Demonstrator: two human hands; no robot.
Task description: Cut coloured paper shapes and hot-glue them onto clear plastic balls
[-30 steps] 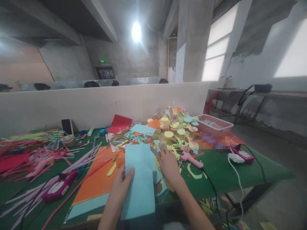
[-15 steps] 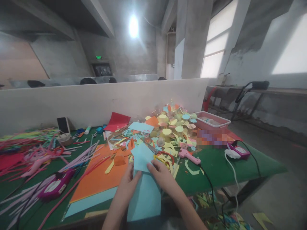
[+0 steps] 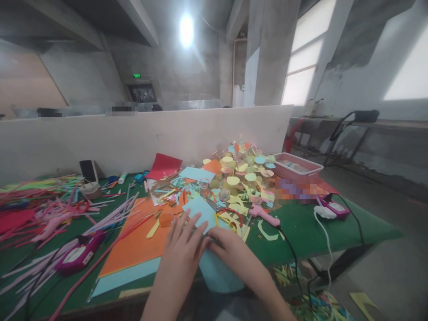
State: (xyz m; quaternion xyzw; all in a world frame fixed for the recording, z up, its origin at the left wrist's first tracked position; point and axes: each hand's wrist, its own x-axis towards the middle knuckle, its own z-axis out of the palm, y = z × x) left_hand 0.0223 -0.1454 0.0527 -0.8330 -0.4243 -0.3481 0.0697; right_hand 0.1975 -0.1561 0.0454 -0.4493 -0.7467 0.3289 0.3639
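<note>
Head view shows pale blue paper (image 3: 220,272) under both hands at the middle of the tabletop's (image 3: 361,232) near edge, its lower part bowed and overhanging that edge. Handling looks partway: the paper is positioned between the hands, no finished fold is visible, and the scissors (image 3: 222,208) lie unheld just beyond. The left hand (image 3: 185,245) lies over it, fingers spread; the right hand's (image 3: 230,247) fingers are bent at the paper, whether pinching I cannot tell. The surface looks plain; the hands hide whether upper and lower parts are one sheet.
</note>
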